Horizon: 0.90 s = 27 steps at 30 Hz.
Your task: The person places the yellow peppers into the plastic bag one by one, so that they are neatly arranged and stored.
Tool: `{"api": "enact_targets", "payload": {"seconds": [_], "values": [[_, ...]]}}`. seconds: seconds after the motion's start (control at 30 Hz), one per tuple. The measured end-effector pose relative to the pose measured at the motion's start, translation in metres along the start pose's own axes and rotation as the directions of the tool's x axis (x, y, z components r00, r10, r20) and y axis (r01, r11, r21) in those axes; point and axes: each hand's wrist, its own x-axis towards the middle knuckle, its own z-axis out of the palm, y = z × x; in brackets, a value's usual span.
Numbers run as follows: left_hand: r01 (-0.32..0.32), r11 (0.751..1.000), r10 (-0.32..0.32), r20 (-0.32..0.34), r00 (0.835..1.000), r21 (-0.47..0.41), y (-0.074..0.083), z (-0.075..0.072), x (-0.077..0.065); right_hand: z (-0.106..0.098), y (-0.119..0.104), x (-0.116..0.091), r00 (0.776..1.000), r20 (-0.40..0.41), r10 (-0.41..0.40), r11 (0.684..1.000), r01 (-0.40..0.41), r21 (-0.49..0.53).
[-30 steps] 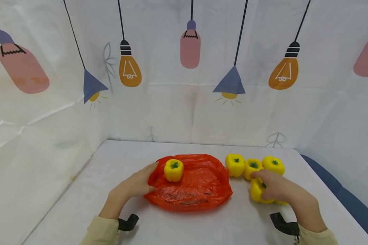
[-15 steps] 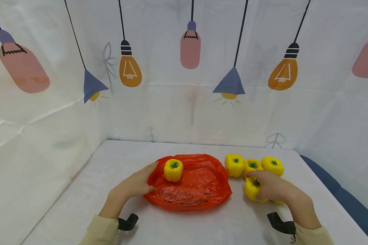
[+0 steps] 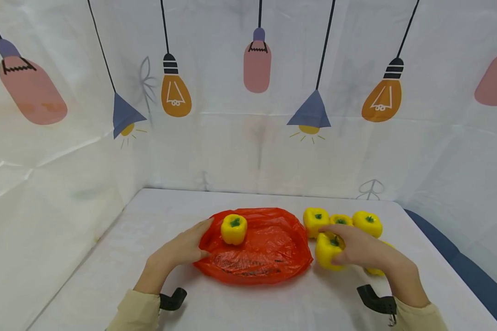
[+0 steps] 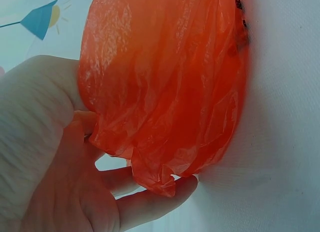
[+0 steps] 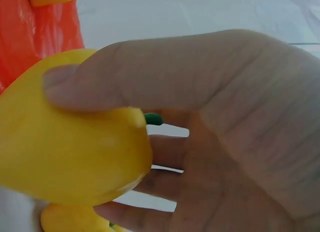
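Leftward across the counter (image 3: 248,305), the right hand (image 3: 358,246) has shifted since the earlier frames, bringing a yellow bell pepper (image 3: 326,253) nearer the red plastic bag (image 3: 269,248), while the left hand (image 3: 182,243) has stayed at the bag's left edge.

In the head view, the gripped pepper is just right of the bag; whether it touches the counter cannot be told. A second pepper (image 3: 234,230), green stem up, sits on the left part of the red plastic. A row of three peppers (image 3: 367,224) stands beyond the right hand, its middle one partly hidden by that hand, and more yellow shows behind the right wrist. A white sheet (image 3: 232,147) printed with hanging lamps rises behind the counter.

In the left wrist view, the left hand's fingers (image 4: 155,207) are spread apart, fairly straight, touching the crumpled rim of the bag.

In the right wrist view, the thumb (image 5: 92,87) lies on one side of the gripped pepper and the other fingers reach round the opposite side, clamping it; its green stem points toward the palm.
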Motion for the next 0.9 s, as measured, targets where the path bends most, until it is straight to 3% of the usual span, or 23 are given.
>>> {"api": "enact_targets", "payload": {"seconds": [0.4, 0.9], "values": [[0.000, 1.000, 0.000, 0.007, 1.000, 0.007, 0.001, -0.001, 0.000, -0.001, -0.018, 0.011, 0.981, -0.160, -0.113, 0.986, 0.130, 0.101], [0.007, 1.000, -0.007, 0.007, 1.000, 0.010, 0.003, -0.002, -0.001, 0.034, -0.061, 0.055, 0.966, -0.175, -0.192, 0.962, 0.221, 0.160]]}}
